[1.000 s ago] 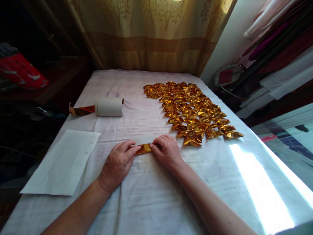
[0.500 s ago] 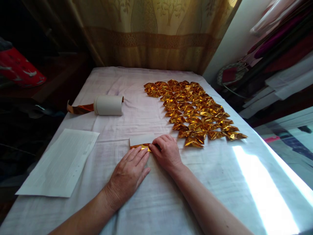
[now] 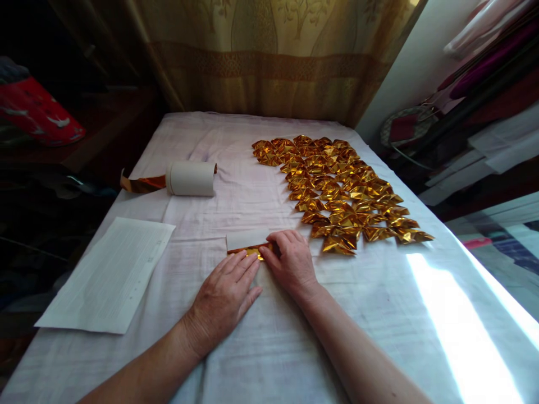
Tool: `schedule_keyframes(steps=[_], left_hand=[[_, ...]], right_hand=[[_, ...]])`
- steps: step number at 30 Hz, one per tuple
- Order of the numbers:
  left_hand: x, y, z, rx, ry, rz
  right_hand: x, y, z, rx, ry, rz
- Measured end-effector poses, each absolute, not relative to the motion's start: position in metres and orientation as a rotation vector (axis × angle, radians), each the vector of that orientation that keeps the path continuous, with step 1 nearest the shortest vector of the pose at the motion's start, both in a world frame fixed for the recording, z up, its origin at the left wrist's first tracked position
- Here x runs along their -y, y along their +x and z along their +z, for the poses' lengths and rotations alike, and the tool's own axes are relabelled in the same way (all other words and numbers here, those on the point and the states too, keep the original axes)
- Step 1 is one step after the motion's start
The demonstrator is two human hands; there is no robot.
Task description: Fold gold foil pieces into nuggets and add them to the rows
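A small gold foil sheet (image 3: 246, 242), white on its back, lies half folded on the white cloth (image 3: 269, 336) in front of me. My left hand (image 3: 225, 294) lies flat with its fingers stretched out, the fingertips pressing the sheet's near gold edge. My right hand (image 3: 292, 259) rests on the sheet's right end, fingers curled and pinching the fold. To the right of it spreads a large batch of several folded gold foil pieces (image 3: 341, 193) in rows.
A white roll (image 3: 190, 178) with a loose tail of gold foil lies at the back left. A white printed paper (image 3: 112, 275) sits near the left edge. A curtain hangs behind the table; stacked fabrics fill the right side.
My left hand has gone from a curled grip on the sheet's left end to lying flat below it, uncovering the white back. My right hand has stayed in place.
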State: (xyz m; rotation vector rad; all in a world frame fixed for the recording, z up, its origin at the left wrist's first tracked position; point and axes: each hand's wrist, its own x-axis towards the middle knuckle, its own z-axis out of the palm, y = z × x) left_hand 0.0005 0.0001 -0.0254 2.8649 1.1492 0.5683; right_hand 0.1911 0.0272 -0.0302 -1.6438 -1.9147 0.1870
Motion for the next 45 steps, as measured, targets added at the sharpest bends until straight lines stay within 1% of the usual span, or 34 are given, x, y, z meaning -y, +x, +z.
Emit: schedule_keyframes(steps=[23, 29, 39, 45], left_hand=[[-0.001, 0.001, -0.028, -1.142, 2.833, 0.627], [-0.003, 0.000, -0.027, -1.136, 2.871, 0.623], [-0.007, 0.007, -0.017, -1.165, 2.772, 0.485], [-0.006, -0.011, -0.024, -1.131, 2.899, 0.482]], right_hand=[[-0.024, 0.191, -0.023, 1.990, -1.682, 0.245], [-0.016, 0.199, -0.021, 2.000, -1.640, 0.304], [-0.012, 0.201, -0.025, 1.969, -1.629, 0.333], [-0.013, 0.202, -0.025, 1.966, -1.629, 0.332]])
